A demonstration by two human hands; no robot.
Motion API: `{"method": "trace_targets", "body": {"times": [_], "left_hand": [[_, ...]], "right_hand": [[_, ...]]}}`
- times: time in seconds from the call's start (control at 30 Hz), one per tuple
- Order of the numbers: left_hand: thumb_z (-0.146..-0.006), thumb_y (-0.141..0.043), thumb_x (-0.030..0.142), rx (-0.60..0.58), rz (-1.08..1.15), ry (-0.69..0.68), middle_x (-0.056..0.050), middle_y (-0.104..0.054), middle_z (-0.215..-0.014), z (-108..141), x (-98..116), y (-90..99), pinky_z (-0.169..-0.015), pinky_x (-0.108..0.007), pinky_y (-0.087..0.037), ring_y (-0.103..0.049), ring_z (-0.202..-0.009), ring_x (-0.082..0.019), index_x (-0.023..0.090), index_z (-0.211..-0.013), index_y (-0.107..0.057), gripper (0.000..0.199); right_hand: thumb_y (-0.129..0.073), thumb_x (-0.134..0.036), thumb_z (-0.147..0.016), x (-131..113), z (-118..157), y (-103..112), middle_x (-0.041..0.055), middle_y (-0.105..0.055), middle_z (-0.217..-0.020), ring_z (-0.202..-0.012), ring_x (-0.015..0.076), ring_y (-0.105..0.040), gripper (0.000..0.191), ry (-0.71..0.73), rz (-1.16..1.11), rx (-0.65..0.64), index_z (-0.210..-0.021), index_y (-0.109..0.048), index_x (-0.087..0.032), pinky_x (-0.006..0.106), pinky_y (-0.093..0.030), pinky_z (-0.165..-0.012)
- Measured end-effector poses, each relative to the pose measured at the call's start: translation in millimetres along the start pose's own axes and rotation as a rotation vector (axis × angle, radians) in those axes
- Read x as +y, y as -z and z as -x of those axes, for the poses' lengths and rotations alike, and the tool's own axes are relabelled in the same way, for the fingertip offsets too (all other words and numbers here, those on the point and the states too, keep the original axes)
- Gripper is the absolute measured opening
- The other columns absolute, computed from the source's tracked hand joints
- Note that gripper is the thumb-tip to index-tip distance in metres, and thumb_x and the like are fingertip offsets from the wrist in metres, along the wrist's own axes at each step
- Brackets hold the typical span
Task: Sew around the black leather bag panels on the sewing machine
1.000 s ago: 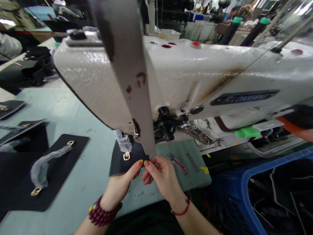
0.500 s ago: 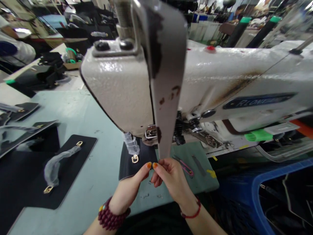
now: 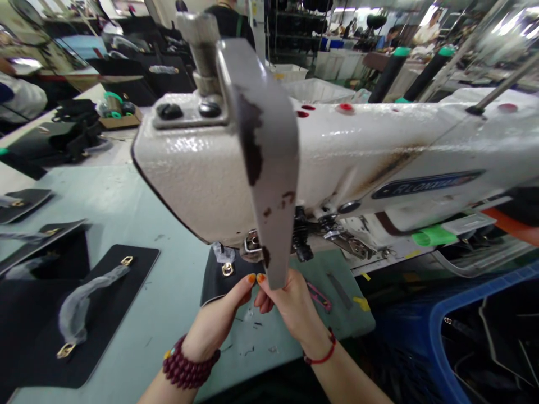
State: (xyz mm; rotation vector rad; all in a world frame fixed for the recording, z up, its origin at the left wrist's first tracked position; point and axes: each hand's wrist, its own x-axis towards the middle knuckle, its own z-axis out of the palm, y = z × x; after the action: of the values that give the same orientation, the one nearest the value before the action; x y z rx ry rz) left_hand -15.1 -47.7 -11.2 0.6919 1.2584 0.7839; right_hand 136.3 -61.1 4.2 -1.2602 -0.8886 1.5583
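Observation:
A black bag panel (image 3: 214,285) lies under the head of the white sewing machine (image 3: 197,185), its far part hidden. A gold buckle (image 3: 228,270) and a plastic-wrapped handle (image 3: 223,253) show on it. My left hand (image 3: 219,320) grips the panel's near right edge, thumb on top and fingers mostly out of sight. My right hand (image 3: 295,308) is closed, its thumb tip meeting my left thumb at that same edge. The grey lever (image 3: 275,224) partly covers the right fingers. The needle area is hidden behind the machine head.
More black panels with wrapped handles (image 3: 78,308) lie on the pale green table (image 3: 143,325) at left. Pink thread snips (image 3: 319,297) and a grey blade (image 3: 340,292) rest right of my hands. A blue basket (image 3: 438,320) holding black pieces stands at lower right.
The view has tilted up a little. The panel has slid farther under the machine head, so less of its wrapped handle shows. Both hands have moved along with it, thumbs still together.

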Motion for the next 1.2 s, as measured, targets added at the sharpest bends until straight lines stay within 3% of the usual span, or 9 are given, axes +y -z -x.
{"method": "trace_targets", "body": {"times": [0.13,0.33,0.53,0.73,1.0,1.2], "left_hand": [[-0.072,-0.078,0.058,-0.114,0.024,-0.002,-0.006,-0.073,-0.083,-8.7,3.1,2.7,-0.08,-0.028,-0.053,-0.063,-0.08,-0.02,0.017,-0.072,-0.077,0.04],[-0.068,-0.081,0.057,-0.038,0.028,-0.014,-0.007,-0.069,-0.078,-17.6,11.8,0.4,-0.077,-0.031,-0.051,-0.058,-0.078,-0.02,0.014,-0.072,-0.074,0.044],[-0.072,-0.076,0.056,-0.181,0.03,-0.068,-0.005,-0.066,-0.068,-21.7,27.6,-6.7,-0.08,-0.032,-0.05,-0.057,-0.076,-0.021,0.016,-0.07,-0.075,0.04],[-0.062,-0.079,0.049,-0.089,0.014,-0.077,-0.006,-0.064,-0.073,-24.4,43.5,-10.7,-0.081,-0.033,-0.046,-0.052,-0.076,-0.02,0.015,-0.075,-0.077,0.036],[-0.061,-0.077,0.047,-0.028,0.051,-0.1,0.003,-0.042,-0.055,-29.9,43.3,-14.0,-0.06,-0.026,-0.037,-0.036,-0.061,-0.013,0.018,-0.053,-0.063,0.033],[-0.058,-0.079,0.044,0.006,0.07,-0.077,0.002,-0.048,-0.061,-29.4,41.3,-14.6,-0.059,-0.025,-0.036,-0.037,-0.062,-0.012,0.015,-0.062,-0.067,0.032]], "right_hand": [[-0.066,-0.054,-0.085,-2.3,-6.4,-2.5,0.0005,-0.063,-0.054,-0.046,0.0094,-0.057,0.045,0.017,0.036,0.015,-0.064,-0.059,-0.016,0.018,-0.048,-0.048],[-0.065,-0.055,-0.085,-8.6,-13.0,-6.8,0.0018,-0.067,-0.057,-0.046,0.0099,-0.059,0.044,0.078,0.051,0.066,-0.067,-0.062,-0.015,0.019,-0.049,-0.047],[-0.062,-0.053,-0.087,-5.6,-20.1,-11.7,0.0029,-0.066,-0.057,-0.047,0.0118,-0.062,0.041,0.107,0.077,0.103,-0.069,-0.062,-0.015,0.02,-0.05,-0.049],[-0.063,-0.058,-0.085,-1.6,-18.6,-11.2,0.0032,-0.066,-0.056,-0.046,0.0115,-0.061,0.045,0.088,0.027,0.05,-0.072,-0.062,-0.015,0.019,-0.049,-0.048],[-0.069,-0.06,-0.082,9.7,3.6,-6.5,0.0027,-0.067,-0.057,-0.044,0.0089,-0.059,0.047,-0.009,-0.05,0.054,-0.078,-0.062,-0.014,0.016,-0.044,-0.046],[-0.071,-0.063,-0.081,16.6,10.5,-6.2,0.0032,-0.067,-0.056,-0.043,0.0082,-0.057,0.05,-0.05,-0.075,0.027,-0.076,-0.061,-0.013,0.016,-0.044,-0.046]]}}
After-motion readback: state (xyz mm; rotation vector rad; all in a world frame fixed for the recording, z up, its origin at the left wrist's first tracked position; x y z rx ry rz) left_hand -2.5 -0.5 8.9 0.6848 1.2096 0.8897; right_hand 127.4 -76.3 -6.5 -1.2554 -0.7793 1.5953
